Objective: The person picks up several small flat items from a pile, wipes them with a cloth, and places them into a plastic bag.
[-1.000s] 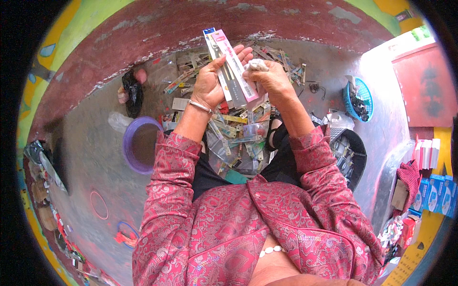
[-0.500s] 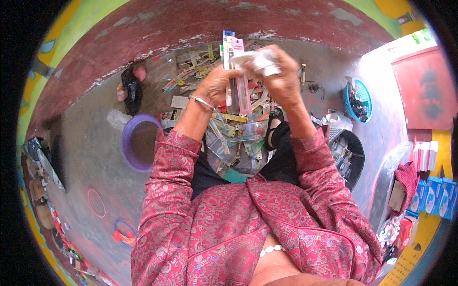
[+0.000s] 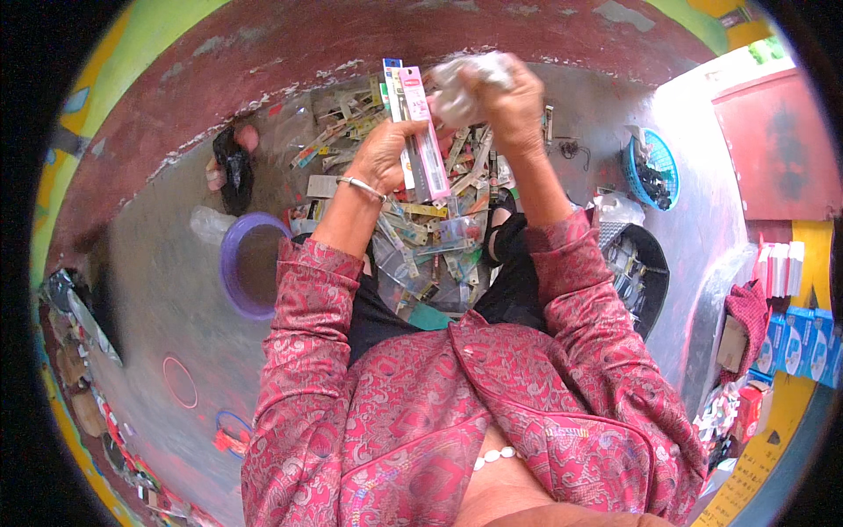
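Note:
My left hand is closed round a few long, slim packages, with the thumb across their front. The foremost is a pink package with a clear window; behind it shows a white one with a blue top. In my right hand is a crumpled white cloth, smeared by motion, just right of the packages' upper part. Whether cloth and packages touch, I cannot tell. Below both hands, a loose pile of similar slim packages is spread on the floor between my legs.
To the left stand a purple basin and a black plastic bag. A blue basket with dark things in it and a black tub holding packages are at the right. A dark red wall runs along the back.
My left hand has moved a little left with the packages, which now lean more. The right hand has lifted slightly, and the cloth has shifted up and left.

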A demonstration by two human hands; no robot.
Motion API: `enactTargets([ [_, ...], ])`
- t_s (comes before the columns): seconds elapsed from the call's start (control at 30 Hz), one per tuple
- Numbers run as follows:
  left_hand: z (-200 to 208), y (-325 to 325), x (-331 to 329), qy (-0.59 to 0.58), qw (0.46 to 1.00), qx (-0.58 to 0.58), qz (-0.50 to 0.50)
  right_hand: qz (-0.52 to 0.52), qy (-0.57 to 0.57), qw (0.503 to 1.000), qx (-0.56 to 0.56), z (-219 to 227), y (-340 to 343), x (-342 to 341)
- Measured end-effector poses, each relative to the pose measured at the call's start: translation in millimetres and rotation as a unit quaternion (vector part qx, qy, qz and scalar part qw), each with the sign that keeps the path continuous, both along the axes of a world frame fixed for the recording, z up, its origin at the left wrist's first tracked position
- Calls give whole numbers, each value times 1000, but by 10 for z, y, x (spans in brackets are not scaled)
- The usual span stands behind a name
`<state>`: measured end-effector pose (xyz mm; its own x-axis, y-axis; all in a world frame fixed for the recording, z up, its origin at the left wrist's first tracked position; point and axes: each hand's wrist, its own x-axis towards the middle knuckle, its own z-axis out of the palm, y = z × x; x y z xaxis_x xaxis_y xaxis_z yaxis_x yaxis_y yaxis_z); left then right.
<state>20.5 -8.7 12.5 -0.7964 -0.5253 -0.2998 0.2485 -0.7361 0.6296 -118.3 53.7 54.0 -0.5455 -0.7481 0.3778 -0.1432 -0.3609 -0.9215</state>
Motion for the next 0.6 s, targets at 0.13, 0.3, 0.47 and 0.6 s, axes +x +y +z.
enactTargets([
  [0.13, -340, -200, -15, 89, 983, 126, 100, 32, 306, 944, 119, -343, -27, 461],
  [0.3, -262, -295, 61, 105, 974, 192, 54, 100, 420, 892, 133, -179, 129, 469],
  [0.47, -363, -392, 62, 121, 956, 266, -13, 115, 495, 851, 134, -131, 130, 428],
  [0.6, -329, -498, 155, 49, 967, 211, 136, 185, 463, 851, 165, -49, 237, 286],
])
